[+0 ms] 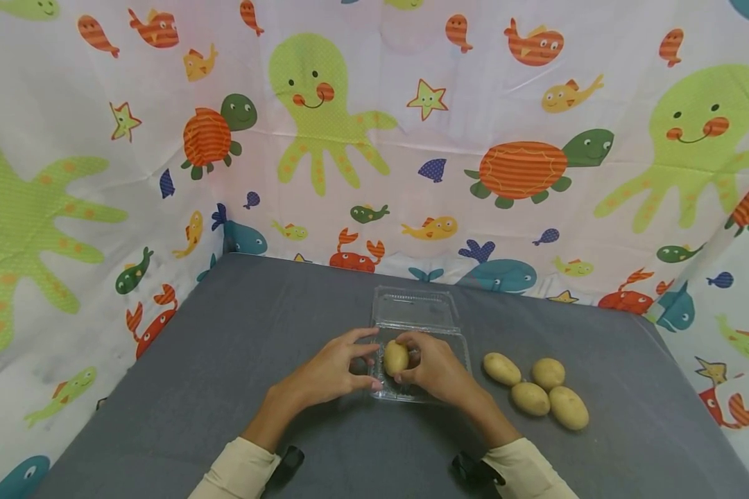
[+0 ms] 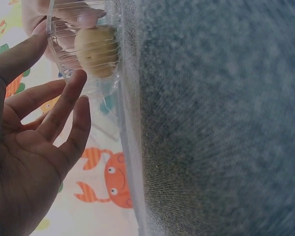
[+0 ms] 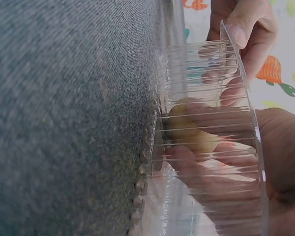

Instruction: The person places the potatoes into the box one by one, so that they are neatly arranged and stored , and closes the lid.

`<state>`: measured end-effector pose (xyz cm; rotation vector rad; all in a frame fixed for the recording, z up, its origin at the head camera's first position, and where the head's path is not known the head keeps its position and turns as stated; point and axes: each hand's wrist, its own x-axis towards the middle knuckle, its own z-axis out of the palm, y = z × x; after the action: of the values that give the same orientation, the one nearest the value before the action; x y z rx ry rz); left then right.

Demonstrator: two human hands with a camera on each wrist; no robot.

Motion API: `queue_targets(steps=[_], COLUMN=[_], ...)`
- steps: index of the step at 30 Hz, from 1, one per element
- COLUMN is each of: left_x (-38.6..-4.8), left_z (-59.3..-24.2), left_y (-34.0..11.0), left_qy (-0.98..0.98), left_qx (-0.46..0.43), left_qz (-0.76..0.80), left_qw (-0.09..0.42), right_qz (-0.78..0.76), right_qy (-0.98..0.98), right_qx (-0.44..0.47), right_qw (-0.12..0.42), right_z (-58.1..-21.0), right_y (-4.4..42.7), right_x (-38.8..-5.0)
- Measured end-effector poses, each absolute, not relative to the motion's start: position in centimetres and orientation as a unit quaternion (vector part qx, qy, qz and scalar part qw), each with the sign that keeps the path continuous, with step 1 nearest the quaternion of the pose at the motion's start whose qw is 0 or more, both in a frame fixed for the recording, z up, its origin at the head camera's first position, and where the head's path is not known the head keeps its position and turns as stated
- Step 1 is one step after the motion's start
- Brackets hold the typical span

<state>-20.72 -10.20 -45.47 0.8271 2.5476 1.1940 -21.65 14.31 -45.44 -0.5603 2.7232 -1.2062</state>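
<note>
A clear plastic clamshell container (image 1: pixel 421 395) lies on the grey cloth, its lid (image 1: pixel 415 308) folded back away from me. Inside its left part is a potato (image 1: pixel 396 358), which my right hand (image 1: pixel 437 367) holds between thumb and fingers. The right wrist view shows this potato (image 3: pixel 189 128) through the ribbed wall. My left hand (image 1: pixel 333 367) is at the container's left side with fingers spread and loosely bent. Its thumb (image 2: pixel 27 54) is at the rim in the left wrist view; whether it presses there I cannot tell.
Several loose potatoes (image 1: pixel 530 399) lie in a group on the cloth right of the container. A grey cloth (image 1: pixel 256 312) covers the table. Behind and at both sides hangs a white curtain (image 1: pixel 374 187) printed with sea animals.
</note>
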Motion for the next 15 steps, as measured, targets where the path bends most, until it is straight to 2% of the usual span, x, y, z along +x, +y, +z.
queue_targets(steps=[15], left_x=[-20.71], left_z=[-45.51], left_y=[-10.23], left_qy=[0.866], left_qx=[0.28], left_qz=[0.402], left_qw=[0.104], right_qz=[-0.403], right_qy=[0.897], right_qx=[-0.171], right_qw=[0.06], right_z=[-45.86], right_y=[14.08], right_x=[-21.55])
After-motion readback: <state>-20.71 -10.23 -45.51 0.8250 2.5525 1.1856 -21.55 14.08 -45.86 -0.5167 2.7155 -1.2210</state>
